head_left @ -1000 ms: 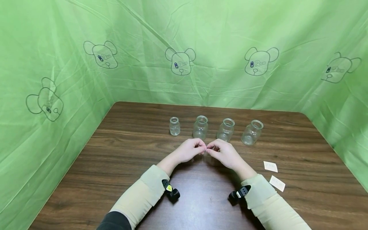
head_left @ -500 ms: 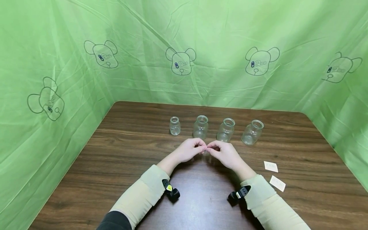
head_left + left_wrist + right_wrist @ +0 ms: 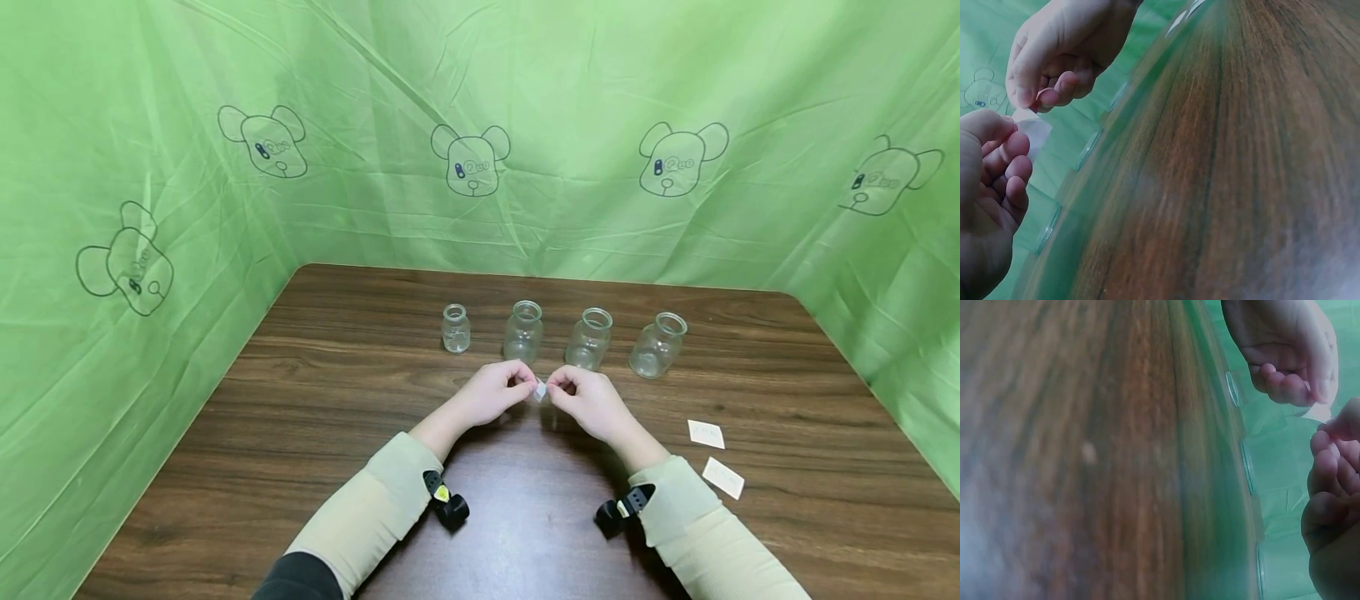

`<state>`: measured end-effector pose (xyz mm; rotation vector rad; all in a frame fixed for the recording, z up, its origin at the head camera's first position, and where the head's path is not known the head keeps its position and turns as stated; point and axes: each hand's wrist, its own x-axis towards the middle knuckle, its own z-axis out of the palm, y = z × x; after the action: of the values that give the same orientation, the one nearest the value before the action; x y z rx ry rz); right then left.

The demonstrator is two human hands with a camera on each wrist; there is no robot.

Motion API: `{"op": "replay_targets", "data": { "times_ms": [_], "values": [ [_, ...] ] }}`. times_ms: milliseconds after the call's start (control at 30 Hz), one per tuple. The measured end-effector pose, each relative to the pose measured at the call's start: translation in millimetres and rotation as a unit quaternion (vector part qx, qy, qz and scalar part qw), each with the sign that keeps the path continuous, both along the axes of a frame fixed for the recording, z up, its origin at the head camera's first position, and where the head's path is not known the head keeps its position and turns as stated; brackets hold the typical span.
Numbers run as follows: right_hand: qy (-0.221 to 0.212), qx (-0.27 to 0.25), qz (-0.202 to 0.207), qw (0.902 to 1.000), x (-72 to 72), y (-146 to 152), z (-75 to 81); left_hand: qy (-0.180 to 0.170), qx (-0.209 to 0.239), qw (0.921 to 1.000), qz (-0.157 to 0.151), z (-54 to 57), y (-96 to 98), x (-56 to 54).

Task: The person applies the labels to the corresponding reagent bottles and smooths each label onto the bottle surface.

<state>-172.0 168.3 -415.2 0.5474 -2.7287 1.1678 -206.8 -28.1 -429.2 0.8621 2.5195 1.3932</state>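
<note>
A small white paper label (image 3: 540, 390) is up between the two hands, in front of the row of jars. My left hand (image 3: 491, 392) pinches one side of it between thumb and forefinger. From the other side, my right hand (image 3: 588, 402) brings thumb and forefinger together at the label's corner. In the left wrist view the white paper (image 3: 1036, 134) spreads out past the left fingertips, its top corner at the right thumb. Only a small piece of the paper (image 3: 1319, 413) shows in the right wrist view; fingers cover the rest.
Behind the hands stand a small glass jar (image 3: 456, 330) and larger ones: a left (image 3: 522, 333), a middle (image 3: 588, 340) and a right (image 3: 657, 346). Two white labels, an upper (image 3: 707, 434) and a lower (image 3: 723, 477), lie at right on the wooden table (image 3: 300, 417). Green cloth (image 3: 570, 225) surrounds it.
The right fingertips have moved slightly right, away from the left fingertips they were meeting. The white label now shows between them. The jars and the labels on the table have stayed put.
</note>
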Motion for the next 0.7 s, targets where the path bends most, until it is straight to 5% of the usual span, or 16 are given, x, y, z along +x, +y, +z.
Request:
{"op": "replay_targets", "data": {
  "times_ms": [700],
  "values": [
    [-0.02, -0.002, -0.038, 0.9991, 1.8, 18.4, -3.5, 0.021, -0.01, 0.999, 0.038, -4.7, -14.3, 0.8]
  ]
}}
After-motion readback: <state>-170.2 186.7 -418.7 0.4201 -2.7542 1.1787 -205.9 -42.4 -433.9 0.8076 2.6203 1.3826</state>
